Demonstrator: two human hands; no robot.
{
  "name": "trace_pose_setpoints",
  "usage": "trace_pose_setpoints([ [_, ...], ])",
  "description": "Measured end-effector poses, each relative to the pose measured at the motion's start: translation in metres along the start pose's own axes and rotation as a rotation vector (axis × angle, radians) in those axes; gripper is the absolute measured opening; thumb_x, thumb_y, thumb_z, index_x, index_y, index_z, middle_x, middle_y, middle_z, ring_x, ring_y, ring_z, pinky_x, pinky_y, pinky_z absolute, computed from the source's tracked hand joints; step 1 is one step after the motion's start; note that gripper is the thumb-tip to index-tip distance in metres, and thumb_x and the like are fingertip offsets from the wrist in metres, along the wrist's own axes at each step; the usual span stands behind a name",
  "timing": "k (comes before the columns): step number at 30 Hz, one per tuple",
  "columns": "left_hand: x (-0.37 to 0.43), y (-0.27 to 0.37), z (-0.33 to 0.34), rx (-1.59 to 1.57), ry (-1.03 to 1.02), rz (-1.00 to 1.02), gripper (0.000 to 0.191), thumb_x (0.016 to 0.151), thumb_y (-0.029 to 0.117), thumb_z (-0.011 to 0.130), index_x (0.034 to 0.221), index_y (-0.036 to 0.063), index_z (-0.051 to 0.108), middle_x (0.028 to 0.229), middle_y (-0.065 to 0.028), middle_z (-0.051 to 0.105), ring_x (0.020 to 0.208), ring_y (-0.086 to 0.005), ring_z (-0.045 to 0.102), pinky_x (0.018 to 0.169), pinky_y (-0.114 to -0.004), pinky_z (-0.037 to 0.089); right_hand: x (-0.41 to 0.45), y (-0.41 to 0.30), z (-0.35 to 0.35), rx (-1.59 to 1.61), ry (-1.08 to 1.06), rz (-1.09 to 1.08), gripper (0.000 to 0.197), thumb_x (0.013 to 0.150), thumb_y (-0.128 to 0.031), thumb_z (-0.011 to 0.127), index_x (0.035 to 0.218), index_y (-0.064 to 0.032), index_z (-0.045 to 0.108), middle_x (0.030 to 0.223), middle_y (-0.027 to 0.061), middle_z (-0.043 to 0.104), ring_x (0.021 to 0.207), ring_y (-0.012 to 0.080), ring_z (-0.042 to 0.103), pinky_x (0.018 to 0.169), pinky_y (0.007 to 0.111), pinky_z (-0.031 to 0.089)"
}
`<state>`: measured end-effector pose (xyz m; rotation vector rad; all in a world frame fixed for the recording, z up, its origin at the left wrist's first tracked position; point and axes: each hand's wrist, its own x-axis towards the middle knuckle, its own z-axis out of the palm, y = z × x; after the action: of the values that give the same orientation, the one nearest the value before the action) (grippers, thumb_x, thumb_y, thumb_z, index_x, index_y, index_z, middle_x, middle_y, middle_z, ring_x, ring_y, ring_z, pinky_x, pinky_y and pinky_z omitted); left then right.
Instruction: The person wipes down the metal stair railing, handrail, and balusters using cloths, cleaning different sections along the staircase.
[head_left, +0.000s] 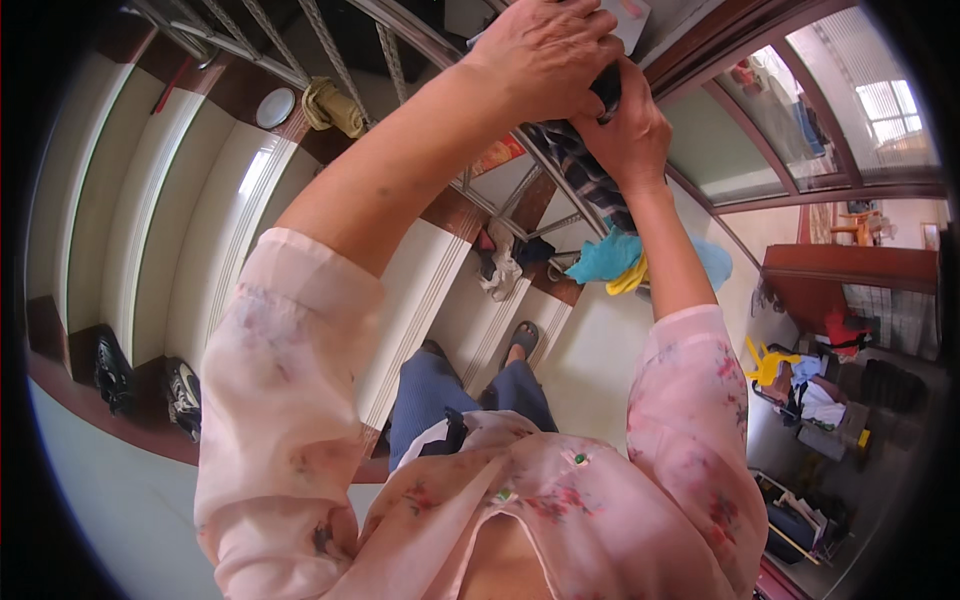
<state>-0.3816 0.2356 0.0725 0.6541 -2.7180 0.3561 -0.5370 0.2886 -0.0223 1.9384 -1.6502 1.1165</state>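
Both my arms are raised towards the top of the view. Dark plaid cloth (581, 165) hangs from between my hands, along a metal rail of the stair railing (566, 184). My left hand (544, 56) is at the top, its fingers bent over the bunched dark cloth. Just right of it, my right hand (630, 127) pinches the same cloth with thumb and fingers. Below the plaid cloth, a turquoise cloth (607, 253) and a yellow cloth (628, 277) hang near the railing's lower end. How the fingers of my left hand meet the cloth is partly hidden.
I stand on tiled stairs (412, 300) that climb to the left. Shoes (184, 397) lie on the steps' edge, and a white round dish (275, 108) and a rolled tan cloth (330, 106) are by the railing. A framed glass partition (795, 120) and cluttered belongings (817, 397) are at right.
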Motion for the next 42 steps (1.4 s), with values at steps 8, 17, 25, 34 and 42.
trace_pose_setpoints([
  [8, -0.016, 0.018, 0.012, 0.190, 0.096, -0.120, 0.049, 0.073, 0.042, 0.068, 0.111, 0.0112, 0.062, 0.108, -0.0089, 0.056, 0.107, -0.0224, 0.047, 0.104, -0.040, 0.028, -0.005, -0.010, 0.001, -0.024, 0.023, -0.072, 0.055, 0.073, -0.030, 0.068, 0.119, -0.0105, 0.046, 0.099, 0.0168, 0.062, 0.085, 0.0396, 0.061, 0.064, 0.047, 0.051],
  [17, -0.010, 0.095, 0.079, 0.129, 0.191, -0.185, 0.055, 0.082, 0.047, 0.061, 0.119, 0.0061, 0.057, 0.126, -0.0143, 0.046, 0.128, -0.0296, 0.031, 0.114, -0.048, 0.008, -0.069, 0.054, -0.014, 0.164, -0.118, -0.060, 0.065, 0.077, -0.033, 0.063, 0.130, -0.0026, 0.040, 0.113, 0.0210, 0.057, 0.094, 0.0382, 0.061, 0.076, 0.045, 0.052],
  [25, -0.014, 0.166, 0.141, 0.088, 0.354, -0.232, 0.051, 0.075, 0.026, 0.064, 0.125, 0.0170, 0.053, 0.135, -0.0042, 0.045, 0.132, -0.0213, 0.033, 0.110, -0.040, 0.020, -0.127, 0.089, -0.024, 0.088, -0.085, -0.033, 0.049, 0.075, -0.025, 0.063, 0.114, -0.0038, 0.044, 0.100, 0.0195, 0.058, 0.092, 0.0383, 0.058, 0.076, 0.046, 0.050],
  [34, -0.097, 0.255, 0.192, -0.859, 0.393, -0.647, 0.023, 0.084, 0.013, 0.058, 0.105, 0.0068, 0.061, 0.106, -0.0123, 0.062, 0.097, -0.0280, 0.060, 0.080, -0.035, 0.048, -0.189, 0.079, -0.103, -0.048, -0.311, 0.100, 0.021, 0.067, -0.002, 0.063, 0.084, -0.0060, 0.053, 0.082, 0.0102, 0.053, 0.080, 0.0337, 0.056, 0.067, 0.042, 0.044],
  [42, -0.158, 0.286, 0.286, -1.869, 0.068, -1.250, 0.029, 0.094, 0.029, 0.046, 0.105, 0.0041, 0.056, 0.080, -0.0123, 0.061, 0.070, -0.0214, 0.061, 0.065, -0.035, 0.048, -0.310, 0.059, 0.006, 0.518, -0.630, 0.744, 0.024, 0.087, -0.017, 0.056, 0.106, -0.0015, 0.055, 0.093, 0.0103, 0.063, 0.081, 0.0185, 0.059, 0.075, 0.031, 0.047],
])
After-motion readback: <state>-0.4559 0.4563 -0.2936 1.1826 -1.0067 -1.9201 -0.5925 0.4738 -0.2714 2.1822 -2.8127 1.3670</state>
